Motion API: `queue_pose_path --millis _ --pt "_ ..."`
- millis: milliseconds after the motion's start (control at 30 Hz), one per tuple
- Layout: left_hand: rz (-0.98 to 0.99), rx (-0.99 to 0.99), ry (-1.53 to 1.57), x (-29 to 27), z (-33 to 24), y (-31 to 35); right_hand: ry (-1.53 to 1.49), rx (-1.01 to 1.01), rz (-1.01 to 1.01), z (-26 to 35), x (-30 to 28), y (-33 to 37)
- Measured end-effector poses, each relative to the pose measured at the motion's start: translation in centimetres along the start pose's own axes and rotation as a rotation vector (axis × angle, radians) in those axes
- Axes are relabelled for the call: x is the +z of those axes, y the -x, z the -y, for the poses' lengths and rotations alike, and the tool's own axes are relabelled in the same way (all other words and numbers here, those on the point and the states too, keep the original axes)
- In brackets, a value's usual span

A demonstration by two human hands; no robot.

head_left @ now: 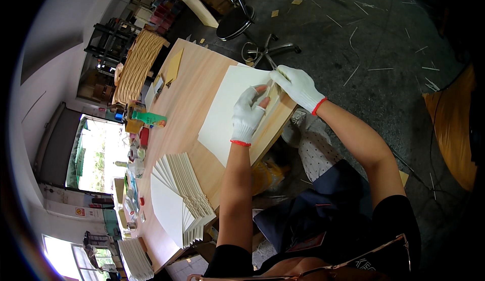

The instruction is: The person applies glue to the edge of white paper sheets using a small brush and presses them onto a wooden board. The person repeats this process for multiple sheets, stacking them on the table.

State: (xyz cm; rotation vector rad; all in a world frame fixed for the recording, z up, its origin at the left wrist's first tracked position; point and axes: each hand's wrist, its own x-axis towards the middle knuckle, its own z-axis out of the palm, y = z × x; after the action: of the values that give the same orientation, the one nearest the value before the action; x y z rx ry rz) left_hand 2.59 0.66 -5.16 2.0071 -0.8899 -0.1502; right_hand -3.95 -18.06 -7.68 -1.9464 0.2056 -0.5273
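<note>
A large off-white sheet [218, 110] lies on the wood-grain table, near its right edge. My left hand [246, 114], in a white glove with bare fingertips and a red cuff, rests over the sheet with thumb and finger apart. My right hand [299, 88], gloved the same way, is at the sheet's far right corner with its fingers closed. What they pinch is hidden. Between the hands runs a narrow tan strip [273, 98], along the sheet's edge; whether it is a separate piece or a folded edge I cannot tell.
A fanned stack of white folded sheets [174, 200] lies on the table [194, 74] at the near left. A green bottle [149, 118] and small supplies line its left side. Beyond the far end stands a black swivel chair [236, 23]. Scraps litter the dark floor [374, 43].
</note>
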Motion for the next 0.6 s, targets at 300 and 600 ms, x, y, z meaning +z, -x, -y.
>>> queue_pose_path --millis 300,600 --pt "0.007 0.022 -0.237 -0.1 -1.1 0.3 0.056 -0.017 0.006 -0.4 0.2 -0.3" --pt "-0.012 -0.018 -0.281 0.1 -1.3 0.4 0.034 -0.01 0.0 -0.4 0.2 -0.2"
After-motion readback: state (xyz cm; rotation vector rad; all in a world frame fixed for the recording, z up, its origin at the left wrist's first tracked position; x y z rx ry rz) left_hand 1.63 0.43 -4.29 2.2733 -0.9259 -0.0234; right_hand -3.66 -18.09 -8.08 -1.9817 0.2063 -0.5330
